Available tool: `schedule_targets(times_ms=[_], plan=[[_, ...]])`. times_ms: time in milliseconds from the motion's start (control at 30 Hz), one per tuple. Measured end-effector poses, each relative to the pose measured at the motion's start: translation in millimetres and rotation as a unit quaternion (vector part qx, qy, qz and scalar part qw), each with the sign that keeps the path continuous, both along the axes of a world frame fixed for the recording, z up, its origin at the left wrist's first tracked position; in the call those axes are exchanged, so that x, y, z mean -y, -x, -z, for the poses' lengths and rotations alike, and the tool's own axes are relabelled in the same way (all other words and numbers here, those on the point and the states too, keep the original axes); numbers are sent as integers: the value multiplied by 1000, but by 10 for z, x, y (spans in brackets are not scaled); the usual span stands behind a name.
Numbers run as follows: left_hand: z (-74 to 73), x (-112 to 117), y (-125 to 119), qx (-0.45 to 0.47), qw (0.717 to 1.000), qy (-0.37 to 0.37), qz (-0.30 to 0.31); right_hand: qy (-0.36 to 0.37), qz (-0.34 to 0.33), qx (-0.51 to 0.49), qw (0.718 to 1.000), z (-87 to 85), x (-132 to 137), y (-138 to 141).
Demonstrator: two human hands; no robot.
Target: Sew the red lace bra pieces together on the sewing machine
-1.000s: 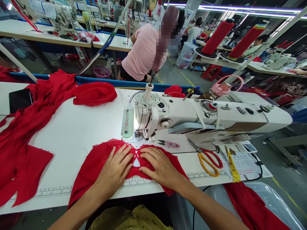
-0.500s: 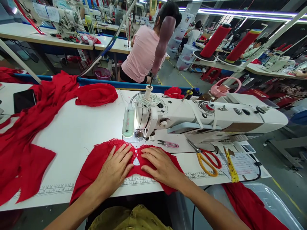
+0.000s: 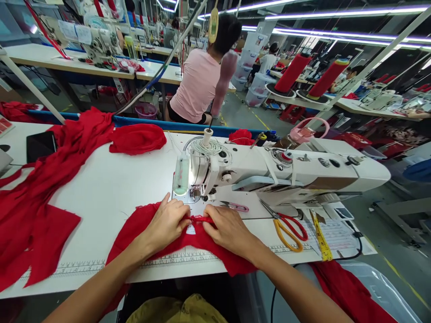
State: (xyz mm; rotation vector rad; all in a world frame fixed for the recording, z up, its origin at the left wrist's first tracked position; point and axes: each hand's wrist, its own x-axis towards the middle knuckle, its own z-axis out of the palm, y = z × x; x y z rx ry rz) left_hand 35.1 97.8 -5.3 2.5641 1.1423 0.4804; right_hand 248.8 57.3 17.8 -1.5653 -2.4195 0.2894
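A red lace-edged garment piece (image 3: 134, 229) lies across the front of the sewing table, below the needle area of a white sewing machine (image 3: 303, 166). My left hand (image 3: 170, 220) pinches its upper edge left of the centre, thumb and fingers closed on the cloth. On the other side of the small centre gap, my right hand (image 3: 227, 226) grips the same edge, fingers bent over it. Between the hands the edge is drawn into a narrow folded strip. Small pink-handled thread snips (image 3: 237, 207) lie just behind my right hand.
Orange- and red-handled scissors (image 3: 286, 229), a yellow tape measure (image 3: 321, 237) and a written sheet (image 3: 340, 237) lie at the right. Red cloth (image 3: 50, 179) and a dark phone (image 3: 41, 146) occupy the left. A plastic bin (image 3: 377, 278) stands below. A person in pink (image 3: 198, 85) sits beyond.
My hands lay flat with fingers spread on the garment piece; now both pinch its upper edge, which is folded over. The view has shifted slightly.
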Motion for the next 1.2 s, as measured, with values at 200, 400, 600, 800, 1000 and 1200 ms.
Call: schedule_targets(times_ms=[200, 400, 600, 800, 1000, 1200], plan=[[-183, 58, 177, 134, 979, -125, -88, 143, -219, -173, 950, -643, 353, 116], [-151, 210, 346, 244, 965, -46, -80, -54, -59, -271, 959, -314, 304, 492], [-175, 338, 458, 246, 967, -3, -66, -79, -29, -301, 950, 51, 149, 675], [-193, 611, 386, 262, 945, -125, -152, -62, -13, -199, 978, -32, 153, 616], [20, 769, 199, 170, 937, -171, -254, -64, -21, -114, 991, -60, 163, 589], [-11, 687, 296, 221, 953, -112, -174, 39, -41, -186, 981, -128, 170, 566]])
